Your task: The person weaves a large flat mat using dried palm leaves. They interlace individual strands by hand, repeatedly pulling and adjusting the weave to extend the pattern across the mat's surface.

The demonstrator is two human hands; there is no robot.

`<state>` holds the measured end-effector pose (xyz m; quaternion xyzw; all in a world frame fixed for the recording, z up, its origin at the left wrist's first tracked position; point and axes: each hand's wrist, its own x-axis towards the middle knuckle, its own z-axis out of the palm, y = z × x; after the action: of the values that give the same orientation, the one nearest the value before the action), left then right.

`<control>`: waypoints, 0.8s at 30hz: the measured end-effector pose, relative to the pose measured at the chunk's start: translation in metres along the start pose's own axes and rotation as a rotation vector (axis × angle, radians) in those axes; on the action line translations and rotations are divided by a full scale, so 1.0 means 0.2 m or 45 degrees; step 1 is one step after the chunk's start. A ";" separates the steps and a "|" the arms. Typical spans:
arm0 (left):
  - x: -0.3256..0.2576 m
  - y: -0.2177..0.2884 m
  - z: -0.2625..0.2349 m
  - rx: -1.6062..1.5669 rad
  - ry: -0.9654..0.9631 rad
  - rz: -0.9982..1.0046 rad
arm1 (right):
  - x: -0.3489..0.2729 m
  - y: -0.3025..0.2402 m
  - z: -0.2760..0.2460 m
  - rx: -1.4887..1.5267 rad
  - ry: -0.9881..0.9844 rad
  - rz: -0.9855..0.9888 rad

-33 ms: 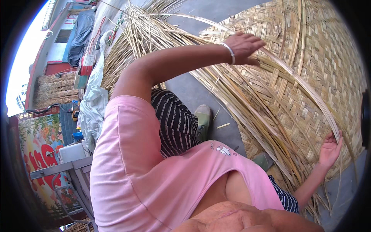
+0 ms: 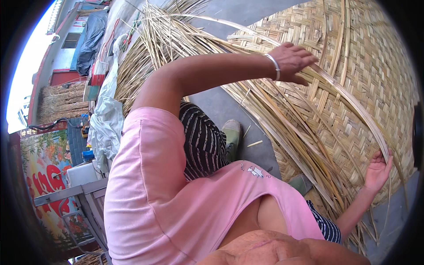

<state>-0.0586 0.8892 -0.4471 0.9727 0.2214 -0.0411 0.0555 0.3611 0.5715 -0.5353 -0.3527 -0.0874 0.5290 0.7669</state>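
A long, pale split-reed strip (image 2: 360,108) arches from the loose bundle at the top over to the right. Its right end lies between the thumb and fingers of my right hand (image 2: 376,171), which pinches it. My left hand (image 2: 292,62), with a light bangle at the wrist, reaches across over the same strip. Its fingers are stretched out and the thumb stands apart; the palm side is hidden, so contact with the strip cannot be made out. Beneath both hands spreads a woven reed mat (image 2: 371,57) in a zigzag pattern.
Loose reed strips (image 2: 170,37) lie in a heap at the upper left and run along the mat's near edge. A green boot (image 2: 232,132) rests on the grey floor. Left of me are pale plastic sheeting (image 2: 107,126) and a grey metal frame (image 2: 81,190).
My left hand has shifted right and slightly down along the reed strip. My right hand stays in place at the strip's end.
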 end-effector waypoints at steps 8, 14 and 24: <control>0.28 0.35 0.07 -0.176 -0.421 -0.022 | 0.23 -0.20 0.02 0.046 0.331 -0.022; 0.09 0.30 0.29 0.048 -0.520 0.250 | 0.55 -0.50 -0.06 0.047 0.884 -0.443; 0.11 0.18 0.48 0.063 -0.228 0.309 | 0.77 -0.48 -0.05 -0.501 0.583 -0.568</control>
<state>-0.0292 0.8540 -0.5418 0.9859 0.0952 -0.1261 0.0555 0.5041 0.6829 -0.5191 -0.5748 -0.0883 0.2295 0.7804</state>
